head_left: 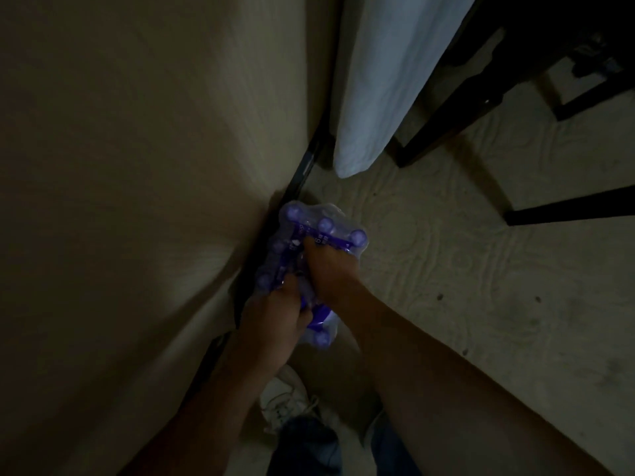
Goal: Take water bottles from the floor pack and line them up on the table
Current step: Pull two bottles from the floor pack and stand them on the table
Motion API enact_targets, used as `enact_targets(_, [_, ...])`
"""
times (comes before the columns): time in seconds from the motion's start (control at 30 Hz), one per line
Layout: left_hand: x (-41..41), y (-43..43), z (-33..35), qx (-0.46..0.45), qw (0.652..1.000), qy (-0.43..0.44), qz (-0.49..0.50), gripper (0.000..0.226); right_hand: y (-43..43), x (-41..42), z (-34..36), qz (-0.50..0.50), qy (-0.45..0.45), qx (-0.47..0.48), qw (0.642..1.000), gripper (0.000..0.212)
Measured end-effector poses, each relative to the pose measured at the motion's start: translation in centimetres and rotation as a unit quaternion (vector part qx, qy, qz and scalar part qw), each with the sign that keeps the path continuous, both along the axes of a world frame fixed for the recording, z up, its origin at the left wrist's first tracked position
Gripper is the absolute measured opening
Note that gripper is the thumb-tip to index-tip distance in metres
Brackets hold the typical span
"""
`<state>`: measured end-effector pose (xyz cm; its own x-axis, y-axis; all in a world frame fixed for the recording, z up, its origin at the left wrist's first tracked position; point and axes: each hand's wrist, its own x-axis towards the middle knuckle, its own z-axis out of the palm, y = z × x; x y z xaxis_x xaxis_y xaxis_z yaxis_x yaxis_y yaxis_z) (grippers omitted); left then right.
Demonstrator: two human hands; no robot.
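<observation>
A shrink-wrapped pack of water bottles [309,231] with purple caps and purple labels stands on the pale floor against the wall's dark skirting. Several caps show through the clear film. My left hand [275,314] grips the film at the pack's near end, fingers curled into it. My right hand [326,266] presses into the middle of the pack, its fingers dug into the wrap between the caps. Both hands cover the bottles beneath them. The scene is dim and the table top is out of sight.
A beige wall [137,166] fills the left. A white cloth [385,80] hangs down just beyond the pack. Dark furniture legs [446,108] and another dark leg [567,207] stand on the patterned floor at right. My white shoe [285,396] is below the pack.
</observation>
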<state>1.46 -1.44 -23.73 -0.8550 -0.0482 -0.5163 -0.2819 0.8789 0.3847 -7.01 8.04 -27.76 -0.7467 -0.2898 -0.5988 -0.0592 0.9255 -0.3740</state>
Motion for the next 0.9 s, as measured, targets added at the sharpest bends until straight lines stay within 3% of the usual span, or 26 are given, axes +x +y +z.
enact_targets(0.1, [-0.4, -0.7, 4.7, 0.038, 0.999, 0.002, 0.029, 0.036, 0.8, 0.0, 3.4, 0.011, 0.008, -0.017, 1.0, 0.024])
enact_targets(0.27, [-2.8, -1.6, 13.0, 0.095, 0.988, 0.02, 0.118, 0.026, 2.0, -0.1, 13.0, 0.017, 0.073, -0.029, 0.997, 0.036])
enact_targets(0.33, [-4.4, -1.3, 16.8, 0.131, 0.987, 0.021, 0.092, 0.029, 3.0, -1.0, 18.5, 0.002, 0.095, -0.044, 0.995, 0.037])
enact_targets(0.43, [-7.6, -0.3, 23.9, 0.151, 0.987, 0.037, 0.035, 0.032, 5.7, -3.2, 28.4, 0.058, 0.198, -0.03, 0.978, 0.045])
enact_targets(0.53, [-11.7, 1.3, 31.9, 0.173, 0.98, 0.096, -0.017, 0.029, 8.8, -6.0, 38.5, 0.061, 0.3, -0.097, 0.947, 0.037])
enact_targets(0.73, [-20.1, 7.0, 45.6, 0.177, 0.957, 0.217, -0.075, 0.031, 15.9, -11.8, 52.7, -0.124, 0.422, -0.152, 0.885, 0.028])
enact_targets(0.9, [-25.9, 15.1, 52.1, 0.178, 0.941, 0.269, -0.1, 0.03, 24.2, -16.0, 58.6, -0.221, 0.436, -0.129, 0.863, 0.029])
